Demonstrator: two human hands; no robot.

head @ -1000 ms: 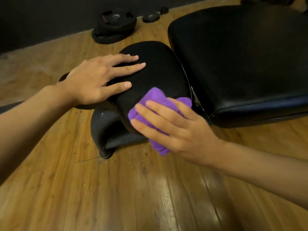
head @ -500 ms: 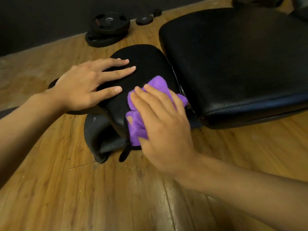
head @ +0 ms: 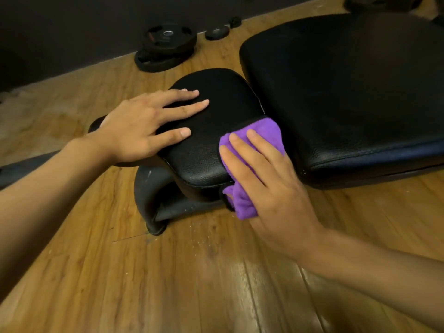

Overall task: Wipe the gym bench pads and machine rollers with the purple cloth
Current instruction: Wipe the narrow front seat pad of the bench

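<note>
1. Fingers of the right hand lie straight, pressing the cloth onto the right edge of the seat pad.
2. Left hand rests flat, fingers spread, on that pad.
3. Pad top lies left of the cloth; back pad lies right, beyond.

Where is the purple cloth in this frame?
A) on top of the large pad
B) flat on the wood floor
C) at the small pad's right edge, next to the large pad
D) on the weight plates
C: the right hand presses the purple cloth against the right edge of the small pad, beside the large pad.
</note>
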